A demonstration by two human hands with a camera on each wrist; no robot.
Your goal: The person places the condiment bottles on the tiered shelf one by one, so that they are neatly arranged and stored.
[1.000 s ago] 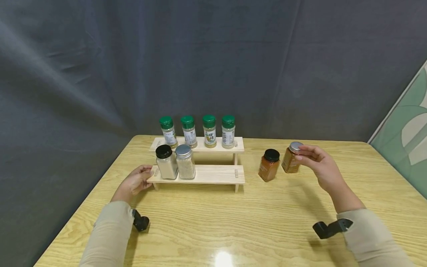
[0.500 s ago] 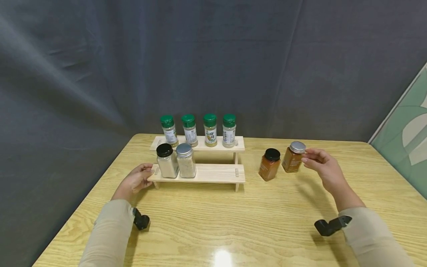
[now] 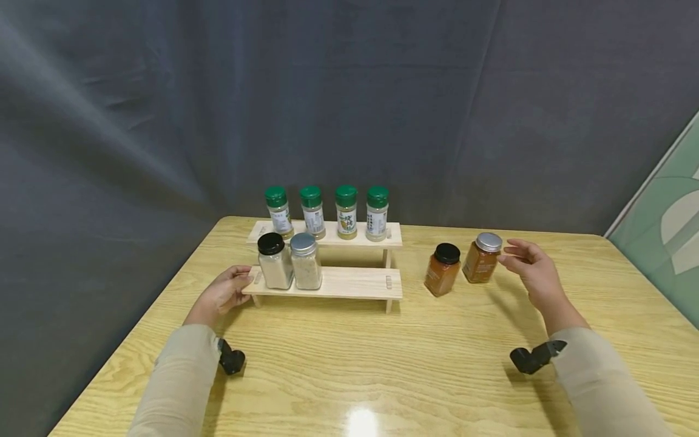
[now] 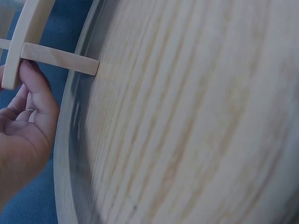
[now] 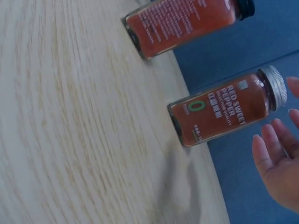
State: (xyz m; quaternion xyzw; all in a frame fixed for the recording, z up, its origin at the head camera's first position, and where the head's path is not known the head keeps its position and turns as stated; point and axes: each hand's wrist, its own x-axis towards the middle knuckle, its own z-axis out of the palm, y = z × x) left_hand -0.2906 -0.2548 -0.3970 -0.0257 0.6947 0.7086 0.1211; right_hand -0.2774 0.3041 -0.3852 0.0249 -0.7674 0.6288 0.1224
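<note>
My left hand (image 3: pixel 225 290) grips the left end of the two-tier wooden spice rack (image 3: pixel 355 283); in the left wrist view its fingers (image 4: pixel 39 95) meet the board beside a rack leg (image 4: pixel 63 58). On the lower tier stand a black-lidded jar (image 3: pixel 276 270) and a silver-lidded jar (image 3: pixel 307 270) of pale seasoning. My right hand (image 3: pixel 537 279) holds nothing, its fingers relaxed just right of a silver-lidded spice jar (image 3: pixel 482 265). In the right wrist view that jar (image 5: pixel 224 109) reads "Red Sweet Pepper", with the fingers (image 5: pixel 264 154) close by its lid.
A black-lidded jar of reddish spice (image 3: pixel 442 276) stands left of the red pepper jar. Several green-capped shakers (image 3: pixel 346 218) line the upper tier. A dark curtain (image 3: pixel 349 109) hangs behind the wooden table (image 3: pixel 327 364), and a green patterned panel (image 3: pixel 666 212) leans at right.
My right hand has drawn away from the silver-lidded red pepper jar's lid, moving right. The left hand keeps its place on the rack. The head view has shifted slightly.
</note>
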